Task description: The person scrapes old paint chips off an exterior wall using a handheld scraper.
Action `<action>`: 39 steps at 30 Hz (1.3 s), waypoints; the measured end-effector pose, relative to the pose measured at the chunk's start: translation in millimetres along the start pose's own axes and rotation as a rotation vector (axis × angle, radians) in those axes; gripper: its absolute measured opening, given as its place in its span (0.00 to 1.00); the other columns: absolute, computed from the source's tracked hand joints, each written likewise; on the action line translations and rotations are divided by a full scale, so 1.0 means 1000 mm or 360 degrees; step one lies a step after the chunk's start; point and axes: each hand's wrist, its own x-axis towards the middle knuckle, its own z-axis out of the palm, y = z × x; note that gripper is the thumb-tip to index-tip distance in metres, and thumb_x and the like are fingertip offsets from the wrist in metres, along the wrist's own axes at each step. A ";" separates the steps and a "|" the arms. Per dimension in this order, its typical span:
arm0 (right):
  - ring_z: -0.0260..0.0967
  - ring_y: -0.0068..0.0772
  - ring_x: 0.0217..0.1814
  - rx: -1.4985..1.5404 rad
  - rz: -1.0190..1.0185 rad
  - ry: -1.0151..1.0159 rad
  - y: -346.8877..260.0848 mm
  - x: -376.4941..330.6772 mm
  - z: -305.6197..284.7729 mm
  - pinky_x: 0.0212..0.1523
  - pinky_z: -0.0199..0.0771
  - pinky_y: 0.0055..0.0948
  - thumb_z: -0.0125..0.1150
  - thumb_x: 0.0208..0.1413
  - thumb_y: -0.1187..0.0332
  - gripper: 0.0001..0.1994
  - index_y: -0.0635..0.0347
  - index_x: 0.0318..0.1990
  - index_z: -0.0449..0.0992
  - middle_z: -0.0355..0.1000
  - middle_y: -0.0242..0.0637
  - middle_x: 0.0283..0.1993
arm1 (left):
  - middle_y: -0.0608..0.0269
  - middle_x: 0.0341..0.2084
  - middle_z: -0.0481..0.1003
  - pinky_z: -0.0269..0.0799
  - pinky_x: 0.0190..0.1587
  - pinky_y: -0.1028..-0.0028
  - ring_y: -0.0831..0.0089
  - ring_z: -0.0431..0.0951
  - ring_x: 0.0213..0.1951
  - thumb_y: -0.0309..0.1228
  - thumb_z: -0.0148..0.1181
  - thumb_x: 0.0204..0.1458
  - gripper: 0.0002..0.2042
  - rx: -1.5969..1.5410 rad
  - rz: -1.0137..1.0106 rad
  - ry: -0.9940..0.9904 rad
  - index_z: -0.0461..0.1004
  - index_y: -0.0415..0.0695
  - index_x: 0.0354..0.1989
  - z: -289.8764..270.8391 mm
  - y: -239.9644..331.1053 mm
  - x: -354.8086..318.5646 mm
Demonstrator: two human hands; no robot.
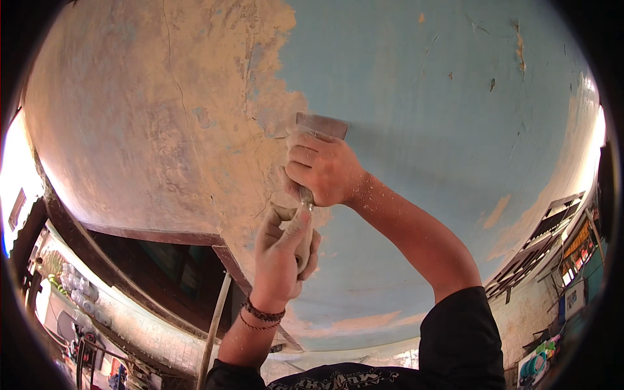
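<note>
Gripping a scraper (311, 188) with 2 hands at the frame's centre: right hand (322, 168) closed tight just under the metal blade (323, 125), left hand (281, 257) wrapped round the lower handle, thumb up along it. Blade pressed flat against the ceiling (422, 84), right at the ragged edge between pale blue paint on the right and bare sandy plaster (149, 117) on the upper left. Beaded bracelets (261, 315) on the left wrist; black sleeve (461, 338) at lower right.
</note>
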 end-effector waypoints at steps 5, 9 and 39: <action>0.70 0.36 0.36 -0.0031 0.0022 0.0047 0.014 0.016 -0.008 0.31 0.74 0.33 0.64 0.31 0.70 0.09 0.58 0.18 0.67 0.66 0.32 0.25 | 0.59 0.17 0.69 0.48 0.08 0.83 0.80 0.58 0.09 0.35 0.54 0.59 0.07 0.0033 0.0023 -0.0063 0.67 0.46 0.32 0.010 0.017 0.005; 0.68 0.36 0.34 0.0001 0.0010 0.0044 0.008 0.006 -0.001 0.29 0.72 0.32 0.64 0.30 0.69 0.10 0.58 0.18 0.67 0.66 0.32 0.25 | 0.60 0.17 0.69 0.49 0.09 0.84 0.80 0.60 0.10 0.35 0.55 0.59 0.08 -0.0034 0.0023 -0.0023 0.67 0.46 0.32 0.004 0.001 0.002; 0.69 0.36 0.35 -0.0140 0.0044 -0.0048 0.039 0.035 -0.020 0.30 0.71 0.37 0.63 0.37 0.64 0.08 0.56 0.19 0.71 0.68 0.31 0.25 | 0.59 0.19 0.69 0.47 0.09 0.83 0.78 0.57 0.07 0.36 0.53 0.59 0.08 0.0061 0.0124 -0.0100 0.65 0.47 0.33 0.030 0.036 0.016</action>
